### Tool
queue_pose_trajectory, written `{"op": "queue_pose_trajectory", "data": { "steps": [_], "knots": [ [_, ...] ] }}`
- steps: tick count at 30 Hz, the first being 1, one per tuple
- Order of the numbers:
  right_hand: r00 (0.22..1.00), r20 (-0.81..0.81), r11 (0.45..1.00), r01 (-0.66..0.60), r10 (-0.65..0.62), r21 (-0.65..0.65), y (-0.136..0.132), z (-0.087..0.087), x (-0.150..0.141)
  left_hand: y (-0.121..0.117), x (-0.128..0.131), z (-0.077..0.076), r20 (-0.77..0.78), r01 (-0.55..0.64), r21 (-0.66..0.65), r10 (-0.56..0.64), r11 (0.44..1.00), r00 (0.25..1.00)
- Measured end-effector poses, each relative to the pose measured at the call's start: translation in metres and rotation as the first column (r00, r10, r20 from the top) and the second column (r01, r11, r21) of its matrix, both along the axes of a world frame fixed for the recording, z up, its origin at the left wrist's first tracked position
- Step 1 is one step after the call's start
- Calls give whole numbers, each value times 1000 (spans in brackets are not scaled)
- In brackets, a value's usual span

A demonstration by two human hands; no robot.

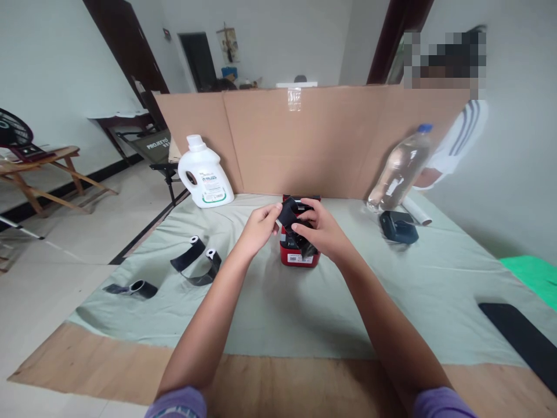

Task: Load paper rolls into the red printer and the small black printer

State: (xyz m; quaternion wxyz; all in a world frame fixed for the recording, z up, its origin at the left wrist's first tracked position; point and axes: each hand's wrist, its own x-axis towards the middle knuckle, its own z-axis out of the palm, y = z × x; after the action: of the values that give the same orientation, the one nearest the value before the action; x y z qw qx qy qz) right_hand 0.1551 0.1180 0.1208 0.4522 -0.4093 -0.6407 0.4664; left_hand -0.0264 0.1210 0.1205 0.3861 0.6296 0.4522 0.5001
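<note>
Nearest my viewpoint is the worktop's bare wooden edge (pixel 300 380), then the pale green cloth (pixel 300 325), which I take to be a clean layer under the work. Off to the left lie loose dark rolls (pixel 150 290), partly unwound, probably set aside there to keep the middle free.

Further in, I have the left hand (pixel 261 229) grasping one side of a black strip (pixel 288 213), pinched between thumb and fingers. The right hand (pixel 322 232) grasps its other side, fingers curved around it. That two-sided hold likely keeps the floppy piece spread and under control. The strip lies between the hands, at their fingertips and over the red device (pixel 299 259), which stands upright just below them, within easy reach of both. I can't tell whether strip and device touch.

Beyond, a black case (pixel 398 227) sits to the right, with a clear bottle (pixel 400 171) behind it and a white jug (pixel 208 177) at left. The jug and bottle stand near the cardboard panel (pixel 300 142), perhaps bracing it as a screen. Behind its right end is a person's sleeve (pixel 463 136).
</note>
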Motion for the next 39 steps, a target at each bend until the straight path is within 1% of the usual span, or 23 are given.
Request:
{"op": "queue_pose_trajectory", "data": {
  "steps": [1,3,6,8,11,13,16,18,20,22,24,29,31,36,39],
  "knots": [
    [1000,7,1000,-14,14,-11,1,-1,0,0,0,0,5,3,-2,-3,1000,1000],
    [999,7,999,-34,34,10,2,-2,0,-1,0,2,50,5,-29,-3,1000,999],
    [1000,18,995,-21,20,94,3,-1,-1,-2,5,3,198,7,-119,17,993,980],
    [1000,27,991,-18,14,132,3,-1,-1,-2,9,3,289,29,-190,27,981,957],
    [999,30,985,-23,18,169,5,-5,-2,-2,14,1,344,67,-254,25,965,939],
    [999,42,982,-21,13,186,6,-7,-2,-2,15,-2,346,100,-261,-4,960,938],
    [997,70,975,-25,10,222,6,-9,-1,-3,11,-4,284,202,-244,-129,949,950],
    [996,86,964,-18,-6,265,6,-8,-1,-4,9,-5,233,237,-231,-183,943,955],
    [995,99,952,-4,-28,307,5,-5,0,-2,9,-6,213,193,-209,-148,959,966],
    [992,114,941,17,-59,338,3,-3,0,1,10,-8,234,113,-181,-69,977,970],
    [986,133,931,45,-99,363,0,-1,-1,5,11,-9,266,59,-184,-8,981,964],
    [973,164,907,83,-164,413,-2,-2,-4,9,12,-10,316,23,-203,43,979,948],
    [968,172,901,94,-182,423,1,-5,-4,7,12,-9,318,33,-218,39,975,947],
    [968,153,893,114,-198,435,9,-13,-4,3,17,-10,280,147,-262,-71,954,957],
    [970,143,908,124,-196,401,10,-14,-4,4,20,-13,279,132,-307,-44,943,959]
  ]
}}
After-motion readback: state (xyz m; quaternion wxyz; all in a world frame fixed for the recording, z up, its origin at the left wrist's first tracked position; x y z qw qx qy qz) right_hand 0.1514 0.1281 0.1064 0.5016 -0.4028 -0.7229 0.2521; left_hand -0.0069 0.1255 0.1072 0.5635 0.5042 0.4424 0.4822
